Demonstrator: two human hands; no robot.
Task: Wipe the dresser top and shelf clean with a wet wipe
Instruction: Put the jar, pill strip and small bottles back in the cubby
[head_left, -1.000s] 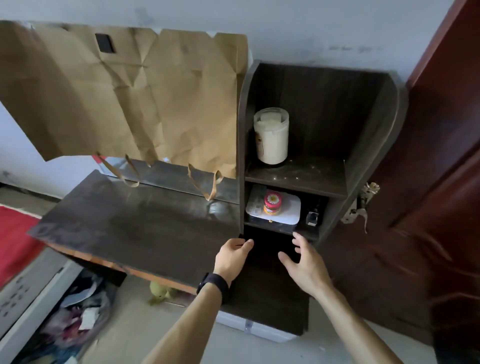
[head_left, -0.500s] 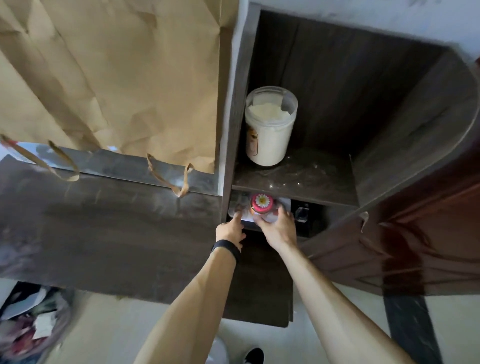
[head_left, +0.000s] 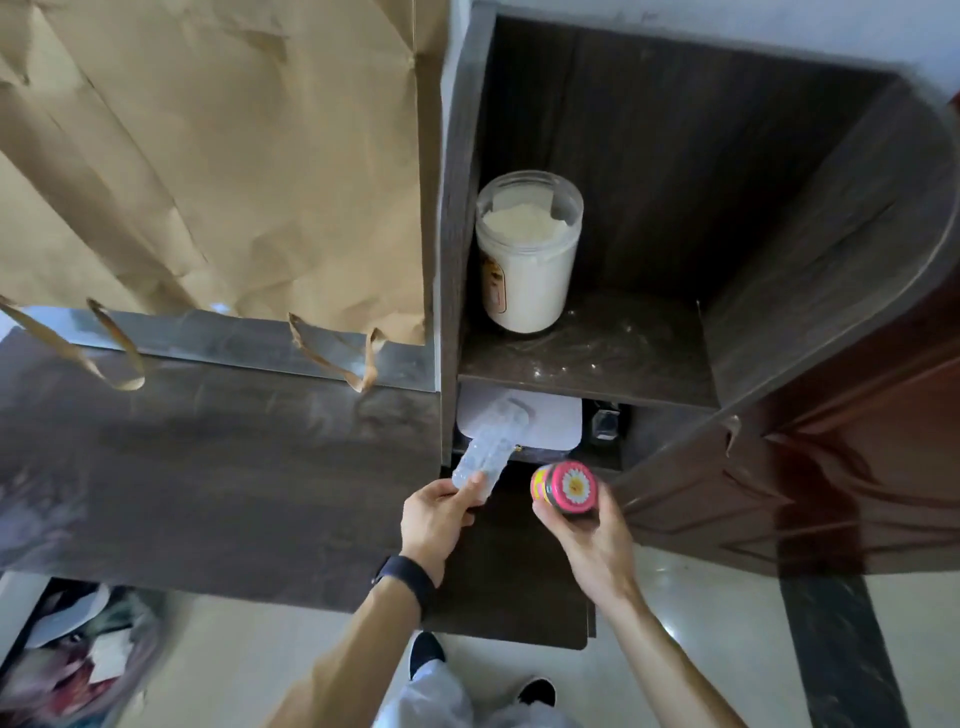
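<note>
Dusty dk-wood dresser top (head_left: 218, 467), shelf (head_left: 587, 358), pale tile floor (head_left: 675, 623).

A pink-lidded jar (head_left: 565, 489) bears a white daisy, beside a dark wood-grain dresser (head_left: 218, 467) and tan paper bag (head_left: 218, 156).

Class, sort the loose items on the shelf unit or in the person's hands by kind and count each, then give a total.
Jars: 2, the large white jar on the upper shelf and the small pink-lidded jar in the right hand
Wet wipe packs: 1, the white pack on the lower shelf
Wet wipes: 1, drawn out by the left hand
Small dark bottles: 1
Total: 5
</note>
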